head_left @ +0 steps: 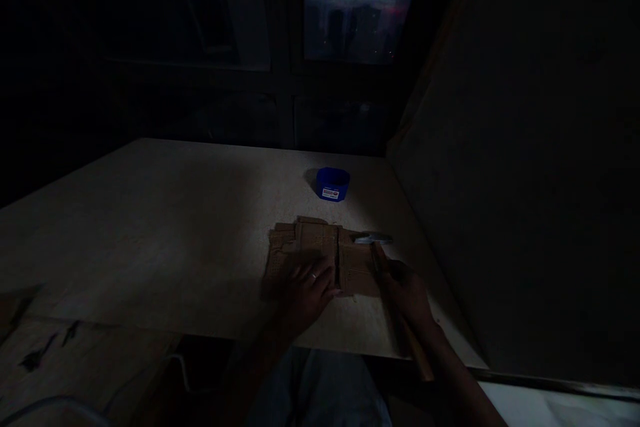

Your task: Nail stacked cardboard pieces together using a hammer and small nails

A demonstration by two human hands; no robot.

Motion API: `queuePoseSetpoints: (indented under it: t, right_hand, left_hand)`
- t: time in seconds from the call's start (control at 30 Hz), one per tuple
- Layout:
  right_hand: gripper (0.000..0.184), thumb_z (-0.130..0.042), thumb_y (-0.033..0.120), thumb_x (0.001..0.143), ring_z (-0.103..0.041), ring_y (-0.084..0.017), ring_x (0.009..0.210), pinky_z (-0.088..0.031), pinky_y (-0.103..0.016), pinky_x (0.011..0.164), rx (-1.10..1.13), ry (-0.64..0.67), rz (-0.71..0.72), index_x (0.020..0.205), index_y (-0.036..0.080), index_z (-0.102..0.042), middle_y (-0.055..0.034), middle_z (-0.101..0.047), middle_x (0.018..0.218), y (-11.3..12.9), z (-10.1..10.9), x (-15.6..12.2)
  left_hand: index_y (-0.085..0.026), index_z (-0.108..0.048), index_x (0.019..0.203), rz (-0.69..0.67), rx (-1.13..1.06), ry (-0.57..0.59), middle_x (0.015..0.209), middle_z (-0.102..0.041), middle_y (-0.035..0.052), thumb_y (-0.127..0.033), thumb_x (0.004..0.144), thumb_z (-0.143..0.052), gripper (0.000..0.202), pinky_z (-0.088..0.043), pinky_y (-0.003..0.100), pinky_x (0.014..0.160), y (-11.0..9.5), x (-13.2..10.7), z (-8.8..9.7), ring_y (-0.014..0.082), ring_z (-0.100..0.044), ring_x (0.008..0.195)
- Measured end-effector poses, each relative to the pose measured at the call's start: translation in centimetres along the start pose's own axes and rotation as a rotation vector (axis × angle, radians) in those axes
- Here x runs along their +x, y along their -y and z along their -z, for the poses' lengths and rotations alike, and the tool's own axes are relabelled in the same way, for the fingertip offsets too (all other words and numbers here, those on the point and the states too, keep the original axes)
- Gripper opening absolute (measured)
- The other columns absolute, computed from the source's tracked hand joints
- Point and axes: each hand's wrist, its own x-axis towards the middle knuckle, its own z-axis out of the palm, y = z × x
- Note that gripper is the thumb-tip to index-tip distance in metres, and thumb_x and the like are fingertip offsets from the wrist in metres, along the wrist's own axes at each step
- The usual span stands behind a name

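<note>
— Trousers [320,387] are showing nearest, below the left fingers. What else is sitting around?
— Pale cable [184,372] is bending, left of the left fingers and nearer. Blue container [333,192] is standing upright beyond both hands' fingers. Dark panel [525,167] is rising right of the right fingers.
— Anything blocking?
— Left hand [310,280] is covering part of the cardboard [317,240]; right hand [410,293] is hiding some of the hammer [401,317].
— Fingers?
— Left: lying loosely extended, resting without a grip. Right: curling closed round the wooden handle.
— Workpiece?
— Cardboard is lying under the left fingers, dark slit [338,257] running by their tips. Hammer head is sitting just past the right fingers, over the cardboard's far right part. Contact: can't tell, too dim.
</note>
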Motion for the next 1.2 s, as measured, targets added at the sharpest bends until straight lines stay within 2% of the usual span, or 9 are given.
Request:
queuePoseSetpoints:
  t: [0.1,0.27,0.47,0.73,0.83,0.9,1.03,1.13,1.2]
  right_hand:
    - [0.047,-0.053,0.046,0.081,-0.072,-0.027,0.081,-0.050,-0.032,0.069,-0.078,-0.003,0.030,0.105,0.011,-0.074,-0.0155,-0.077,0.097,-0.2,-0.1,0.0]
    - [0.043,-0.051,0.043,0.084,-0.072,-0.027,0.083,-0.049,-0.032,0.069,-0.129,0.003,0.038,0.106,0.013,-0.072,-0.0162,-0.077,0.097,0.2,-0.2,-0.2]
    - [0.035,-0.051,0.039,0.085,-0.068,-0.027,0.082,-0.048,-0.033,0.071,-0.262,-0.057,0.114,0.099,0.013,-0.071,-0.0169,-0.072,0.093,0.1,-0.5,-0.4]
    - [0.030,-0.050,0.033,0.090,-0.062,-0.024,0.080,-0.048,-0.033,0.072,-0.426,-0.079,0.156,0.101,0.013,-0.070,-0.0143,-0.066,0.090,0.2,-0.6,-0.7]
    - [0.035,-0.052,0.032,0.092,-0.060,-0.028,0.092,-0.049,-0.037,0.081,-0.482,-0.125,0.269,0.117,0.013,-0.067,-0.0174,-0.066,0.104,1.2,-0.5,-1.4]
    - [0.038,-0.056,0.031,0.093,-0.059,-0.030,0.100,-0.049,-0.040,0.087,-0.509,-0.062,0.376,0.125,0.014,-0.065,-0.0184,-0.065,0.115,1.9,-0.7,-1.8]
    - [0.046,-0.066,0.031,0.090,-0.058,-0.035,0.117,-0.049,-0.045,0.094,-0.573,0.156,0.493,0.133,0.014,-0.062,-0.0193,-0.062,0.132,2.5,-1.3,-2.0]
    - [0.055,-0.073,0.036,0.086,-0.053,-0.039,0.129,-0.046,-0.050,0.103,-0.599,0.202,0.545,0.134,0.012,-0.062,-0.0219,-0.058,0.140,2.5,-1.9,-1.8]
    - [0.053,-0.073,0.037,0.086,-0.053,-0.038,0.131,-0.046,-0.050,0.105,-0.607,0.217,0.580,0.131,0.011,-0.063,-0.0228,-0.059,0.139,2.6,-2.1,-1.7]
  left_hand:
    - [-0.019,-0.060,0.134,0.056,0.013,0.030,0.145,-0.058,0.0138,-0.042,0.099,-0.051,0.043,-0.046,0.045,0.108,-0.1,1.9,-0.4,0.0269,-0.051,0.137]
    - [-0.020,-0.059,0.134,0.127,-0.040,0.102,0.145,-0.058,0.0135,-0.042,0.099,-0.048,0.042,-0.046,0.047,0.106,-1.3,3.7,-1.2,0.0275,-0.049,0.138]
    - [-0.018,-0.057,0.137,0.183,-0.052,0.147,0.155,-0.044,0.0197,-0.062,0.081,-0.067,0.072,-0.040,0.056,0.110,-1.9,3.0,-1.1,0.0378,-0.040,0.143]
    - [-0.022,-0.060,0.131,0.166,-0.058,0.086,0.155,-0.045,0.0172,-0.060,0.082,-0.067,0.063,-0.038,0.054,0.110,-1.5,2.1,-1.3,0.0352,-0.039,0.144]
    - [-0.021,-0.060,0.131,0.180,-0.105,0.112,0.156,-0.043,0.0177,-0.061,0.083,-0.066,0.062,-0.036,0.055,0.111,-1.4,2.2,-1.1,0.0359,-0.038,0.145]
    - [-0.021,-0.059,0.131,0.209,-0.161,0.172,0.158,-0.040,0.0181,-0.061,0.080,-0.070,0.065,-0.034,0.058,0.113,-1.2,2.4,-0.9,0.0370,-0.036,0.146]
    - [-0.021,-0.057,0.134,0.309,-0.299,0.254,0.159,-0.037,0.0184,-0.048,0.072,-0.082,0.073,-0.032,0.057,0.116,-0.5,2.6,-0.7,0.0370,-0.034,0.147]
    - [-0.021,-0.057,0.133,0.333,-0.418,0.196,0.158,-0.039,0.0160,-0.027,0.068,-0.083,0.071,-0.032,0.052,0.119,0.0,2.3,-1.1,0.0345,-0.033,0.148]
    - [-0.021,-0.057,0.133,0.319,-0.504,0.159,0.157,-0.040,0.0153,-0.017,0.065,-0.080,0.071,-0.033,0.050,0.119,0.3,2.1,-1.4,0.0334,-0.034,0.148]
